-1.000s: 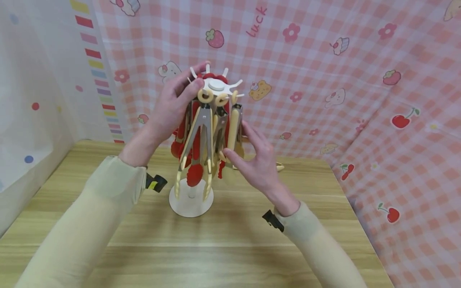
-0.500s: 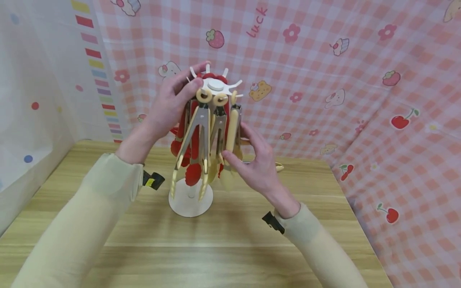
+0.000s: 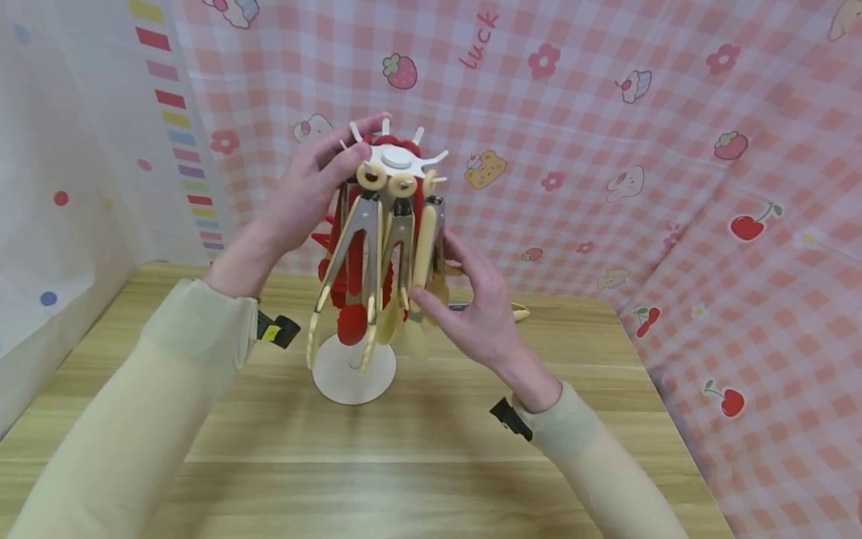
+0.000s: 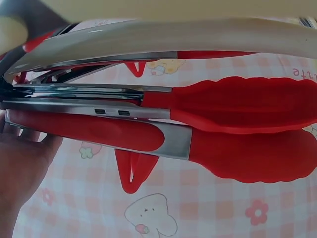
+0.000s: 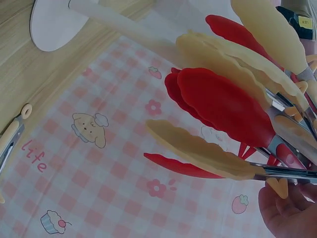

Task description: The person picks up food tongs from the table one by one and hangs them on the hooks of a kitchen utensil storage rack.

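A white rotating rack (image 3: 397, 159) on a round base (image 3: 339, 379) carries several hanging tongs, some with red tips and some with cream tips. My left hand (image 3: 292, 198) holds the rack's top, its thumb over the white hooks and its fingers going behind. Red tongs (image 4: 247, 106) fill the left wrist view, near that hand. On the other side my right hand (image 3: 481, 307) grips cream-handled tongs (image 3: 426, 243), thumb in front and fingers behind. Front cream tongs (image 3: 364, 232) hang spread. In the right wrist view, cream tongs (image 5: 213, 153) lie against my fingers.
Another pair of cream-handled tongs (image 5: 11, 133) lies on the wooden table (image 3: 431, 464), right of the rack and mostly behind my right hand in the head view. A pink checked cloth (image 3: 512, 112) hangs behind the table and along its right side.
The rack's top and the hanging tongs have shifted slightly left, and the middle cream tongs have turned to face forward. My left hand has moved left with the top; my right hand keeps its grip.
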The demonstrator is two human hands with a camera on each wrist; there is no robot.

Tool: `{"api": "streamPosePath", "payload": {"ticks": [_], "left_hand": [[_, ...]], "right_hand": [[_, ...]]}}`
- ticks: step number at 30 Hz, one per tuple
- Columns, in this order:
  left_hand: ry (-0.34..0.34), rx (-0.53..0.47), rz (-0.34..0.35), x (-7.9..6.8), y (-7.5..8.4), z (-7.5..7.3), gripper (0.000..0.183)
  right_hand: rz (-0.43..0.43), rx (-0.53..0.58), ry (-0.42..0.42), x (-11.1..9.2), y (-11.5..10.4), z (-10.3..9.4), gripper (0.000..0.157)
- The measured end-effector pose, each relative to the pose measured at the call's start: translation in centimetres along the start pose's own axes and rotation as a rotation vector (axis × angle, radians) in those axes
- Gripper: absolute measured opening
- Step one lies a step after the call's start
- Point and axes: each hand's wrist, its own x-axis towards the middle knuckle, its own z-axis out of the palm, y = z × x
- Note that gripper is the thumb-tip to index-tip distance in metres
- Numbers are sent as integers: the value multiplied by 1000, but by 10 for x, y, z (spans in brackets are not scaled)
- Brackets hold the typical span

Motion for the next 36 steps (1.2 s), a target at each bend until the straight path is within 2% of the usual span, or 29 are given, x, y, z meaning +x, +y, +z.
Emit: {"api": "streamPosePath", "payload": {"ticks": [8,12,15,17,19,22,26,30,36], "left_hand": [[5,-15,3,-4,4,3,52],[54,-16,11,-10,6,7,53],[102,-34,36,-14,5,11,65],[126,-50,60,-16,6,13,79],[145,-75,78,-17,7,16,85],[178,-85,78,-20,11,20,84],[215,-44,53,-24,17,24,82],[249,-3,29,-25,23,28,69],[303,32,20,-23,24,33,62]], "right_hand": [[4,-7,-46,1,1,-8,72],[9,-16,-52,1,5,-14,83],[6,-27,-33,0,11,-20,90],[7,-39,-23,-1,16,-24,85],[14,-46,-18,-3,23,-29,73],[41,-66,-22,-5,33,-34,61],[94,-108,-32,-7,47,-39,59],[148,-151,-54,-10,62,-42,57],[238,-188,-70,-15,82,-46,53]]}}
